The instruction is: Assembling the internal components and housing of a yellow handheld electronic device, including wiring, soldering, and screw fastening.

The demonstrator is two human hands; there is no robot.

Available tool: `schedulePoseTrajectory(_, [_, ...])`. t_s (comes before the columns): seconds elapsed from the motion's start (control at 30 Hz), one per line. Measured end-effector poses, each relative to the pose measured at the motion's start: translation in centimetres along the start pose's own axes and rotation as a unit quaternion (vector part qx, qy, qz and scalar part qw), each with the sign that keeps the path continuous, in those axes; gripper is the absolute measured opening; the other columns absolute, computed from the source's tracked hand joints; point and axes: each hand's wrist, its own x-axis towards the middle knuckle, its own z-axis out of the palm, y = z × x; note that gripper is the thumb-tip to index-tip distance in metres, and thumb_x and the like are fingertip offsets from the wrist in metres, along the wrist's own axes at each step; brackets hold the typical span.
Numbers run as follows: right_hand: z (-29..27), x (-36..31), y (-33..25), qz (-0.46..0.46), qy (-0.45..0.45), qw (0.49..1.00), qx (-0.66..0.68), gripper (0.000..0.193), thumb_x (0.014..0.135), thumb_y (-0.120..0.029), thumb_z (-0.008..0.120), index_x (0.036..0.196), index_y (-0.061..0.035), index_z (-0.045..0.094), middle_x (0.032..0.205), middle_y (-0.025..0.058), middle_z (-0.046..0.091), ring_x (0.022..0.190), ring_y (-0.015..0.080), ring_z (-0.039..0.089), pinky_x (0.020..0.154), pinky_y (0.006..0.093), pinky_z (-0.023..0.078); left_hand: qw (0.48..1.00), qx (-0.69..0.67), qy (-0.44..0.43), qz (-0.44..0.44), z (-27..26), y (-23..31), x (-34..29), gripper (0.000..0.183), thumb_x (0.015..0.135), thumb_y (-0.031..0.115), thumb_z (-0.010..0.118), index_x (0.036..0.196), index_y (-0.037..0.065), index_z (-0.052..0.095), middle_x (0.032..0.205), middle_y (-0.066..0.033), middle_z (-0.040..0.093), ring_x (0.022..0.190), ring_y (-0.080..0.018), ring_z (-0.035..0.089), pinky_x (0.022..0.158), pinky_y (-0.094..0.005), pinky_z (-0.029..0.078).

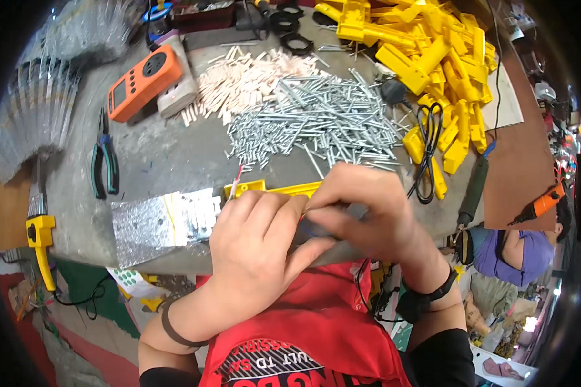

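Near: red apron (297,316) at the counter (174,155) edge; both forearms reach over it.

Left hand (252,238): palm down at the near side of a yellow housing (292,189), covering part of it. Its 4 fingers (265,209) lie side by side, thumb apart and pointing at the right hand (374,209). What lies under the palm is hidden; cannot tell whether it is gripped.

Right hand: motion-blurred, thumb and fingertips bent in close to the left hand. Cannot tell if they are clamped on anything.

Housing position: near the counter's front edge, directly beyond the hands. Red and white wires (238,182) rise by its left end.

Step in hand (judged): small 2-handed fitting, probably on wiring. Next move would call for a steady left hand and a fine, unforced right-hand pinch.

Left of the hands: silver bubble sheet (142,229), with teal-handled pliers (103,161) beyond.

Middle distance: heap of metal rods (323,116); coiled black cable (426,151) to its right.

Far: pale tubular pieces (252,77), orange meter (145,82) to their left, pile of yellow casings (432,55) at right.
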Motion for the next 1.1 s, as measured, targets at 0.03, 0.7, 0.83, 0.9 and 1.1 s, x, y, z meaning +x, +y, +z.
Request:
schedulePoseTrajectory(0.03, [0.0,0.2,-0.6,0.002,-0.008,1.000,-0.001,0.013,0.077,0.002,0.072,0.089,-0.0013,0.067,0.077,0.0086,0.062,0.066,0.0198,0.060,0.060,0.0290,0.048,0.999,0.011,0.033,0.011,0.6,-0.1,-0.1,0.031,0.070,0.021,0.077,0.093,0.003,0.066,0.085,-0.0089,0.062,0.077,-0.0275,0.058,0.068,-0.0384,0.046])
schedulePoseTrajectory(0.7, [-2.3,0.0,-0.3,0.282,-0.038,0.957,0.056,0.009,0.085,-0.002,0.072,0.091,-0.0009,0.065,0.076,-0.0039,0.060,0.065,-0.0012,0.050,0.058,0.0186,0.042,0.997,0.036,0.066,0.026,1.0,-1.6,-0.2,0.018,0.070,0.003,0.075,0.082,0.005,0.063,0.073,-0.0072,0.057,0.066,-0.0275,0.055,0.060,-0.0380,0.042])
schedulePoseTrajectory(0.83, [-2.2,-1.7,0.4,0.254,0.080,0.951,0.158,0.013,0.086,0.004,0.070,0.098,0.0025,0.065,0.082,-0.0027,0.061,0.071,-0.0005,0.052,0.062,0.0158,0.042,0.997,0.023,0.065,0.017,0.9,-1.6,0.1,0.017,0.070,0.003,0.075,0.083,0.005,0.064,0.073,-0.0074,0.057,0.066,-0.0273,0.055,0.060,-0.0378,0.042])
schedulePoseTrajectory(0.9, [-1.7,-1.9,0.3,0.238,0.085,0.954,0.164,0.014,0.086,0.005,0.069,0.099,0.0023,0.065,0.084,-0.0025,0.061,0.072,-0.0005,0.053,0.063,0.0156,0.042,0.998,0.019,0.059,0.009,0.9,-1.6,0.0,0.016,0.070,0.002,0.075,0.082,0.005,0.064,0.074,-0.0076,0.058,0.066,-0.0271,0.055,0.060,-0.0377,0.042])
schedulePoseTrajectory(1.1, [-1.1,-1.7,-0.1,0.233,0.083,0.955,0.162,0.013,0.085,0.007,0.069,0.097,0.0011,0.067,0.088,-0.0021,0.062,0.070,-0.0010,0.054,0.060,0.0155,0.042,0.998,0.024,0.058,0.011,0.6,-1.5,0.1,0.017,0.070,0.003,0.075,0.081,0.004,0.064,0.074,-0.0074,0.057,0.066,-0.0270,0.055,0.061,-0.0377,0.042])
